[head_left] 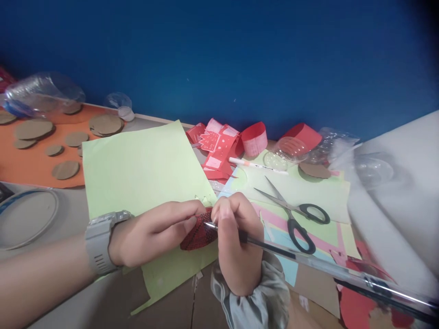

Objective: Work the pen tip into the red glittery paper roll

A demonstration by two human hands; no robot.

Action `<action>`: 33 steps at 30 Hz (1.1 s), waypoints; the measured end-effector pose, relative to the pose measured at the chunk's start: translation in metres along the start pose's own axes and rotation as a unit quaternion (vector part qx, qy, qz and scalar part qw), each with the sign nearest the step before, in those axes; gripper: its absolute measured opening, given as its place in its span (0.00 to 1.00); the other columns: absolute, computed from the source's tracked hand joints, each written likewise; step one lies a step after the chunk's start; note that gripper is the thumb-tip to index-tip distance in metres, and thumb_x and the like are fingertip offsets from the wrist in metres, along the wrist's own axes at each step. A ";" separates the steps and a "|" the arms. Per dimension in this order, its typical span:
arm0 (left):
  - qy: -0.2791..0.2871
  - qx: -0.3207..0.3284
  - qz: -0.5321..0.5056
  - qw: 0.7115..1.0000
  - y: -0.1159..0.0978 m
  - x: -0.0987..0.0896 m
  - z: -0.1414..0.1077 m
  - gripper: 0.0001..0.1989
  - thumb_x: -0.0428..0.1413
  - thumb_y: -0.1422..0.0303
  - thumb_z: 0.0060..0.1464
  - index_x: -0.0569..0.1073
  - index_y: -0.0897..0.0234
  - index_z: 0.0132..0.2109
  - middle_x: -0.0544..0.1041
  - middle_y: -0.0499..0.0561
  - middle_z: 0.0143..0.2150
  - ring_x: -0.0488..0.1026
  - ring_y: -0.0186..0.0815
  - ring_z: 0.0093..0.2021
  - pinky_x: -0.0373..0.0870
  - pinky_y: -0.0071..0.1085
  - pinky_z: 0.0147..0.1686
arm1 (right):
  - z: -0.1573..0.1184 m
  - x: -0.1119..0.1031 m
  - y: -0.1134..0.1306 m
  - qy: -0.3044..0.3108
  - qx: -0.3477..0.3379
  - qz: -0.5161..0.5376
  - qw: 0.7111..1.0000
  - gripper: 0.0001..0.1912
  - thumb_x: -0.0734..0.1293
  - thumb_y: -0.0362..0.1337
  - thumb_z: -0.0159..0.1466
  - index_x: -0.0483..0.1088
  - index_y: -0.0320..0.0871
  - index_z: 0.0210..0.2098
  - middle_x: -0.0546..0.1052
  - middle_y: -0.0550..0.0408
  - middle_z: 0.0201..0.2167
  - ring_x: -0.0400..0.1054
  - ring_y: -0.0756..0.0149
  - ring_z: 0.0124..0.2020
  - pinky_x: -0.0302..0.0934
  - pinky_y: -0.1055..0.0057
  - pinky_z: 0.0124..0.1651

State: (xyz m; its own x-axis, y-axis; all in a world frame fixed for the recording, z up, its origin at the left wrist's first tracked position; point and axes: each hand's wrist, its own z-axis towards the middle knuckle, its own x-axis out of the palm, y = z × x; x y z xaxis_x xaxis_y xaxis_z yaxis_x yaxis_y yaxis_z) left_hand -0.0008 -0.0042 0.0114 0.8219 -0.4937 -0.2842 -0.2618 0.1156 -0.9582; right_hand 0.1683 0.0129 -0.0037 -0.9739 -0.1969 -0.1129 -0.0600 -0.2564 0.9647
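My left hand (pixel 157 230), wearing a grey watch (pixel 101 242), pinches a small red piece with a dark dotted pattern (pixel 194 238). In my right hand (pixel 238 256) is a clear-barrelled pen (pixel 308 261), its metal tip over the red piece; I cannot tell whether it touches. The fingertips of both hands meet near the upper edge of this piece, hiding part of it. Beneath my hands lies a light green sheet of paper (pixel 137 169) with a ragged cut edge at the bottom. Scissors (pixel 291 228) with black handles rest partly open to the right.
Cardboard discs (pixel 66 170) lie on orange paper (pixel 17 167) at left, near a clear plastic bottle (pixel 44 91) and a tape ring (pixel 55 201). Red paper rings (pixel 254 139) and a white marker (pixel 257 165) sit behind. A blue wall (pixel 219 59) bounds the back.
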 end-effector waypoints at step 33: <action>0.025 0.036 -0.021 0.999 -0.001 -0.003 0.002 0.14 0.38 0.67 0.68 0.65 0.67 0.41 0.68 0.50 0.36 0.65 0.35 0.36 0.65 0.30 0.40 | -0.008 0.005 0.002 -0.085 -0.071 0.093 0.990 0.10 0.57 0.34 0.70 0.60 0.45 0.30 0.63 0.62 0.22 0.58 0.72 0.23 0.51 0.72 0.25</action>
State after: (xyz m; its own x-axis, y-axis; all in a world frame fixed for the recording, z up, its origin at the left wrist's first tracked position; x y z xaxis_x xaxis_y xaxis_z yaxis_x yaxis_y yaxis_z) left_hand -0.0020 -0.0007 0.0135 0.8044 -0.5416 -0.2442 -0.1898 0.1551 -0.9695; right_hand 0.1647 0.0040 -0.0040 -0.9887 -0.0945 0.1163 0.1431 -0.3636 0.9205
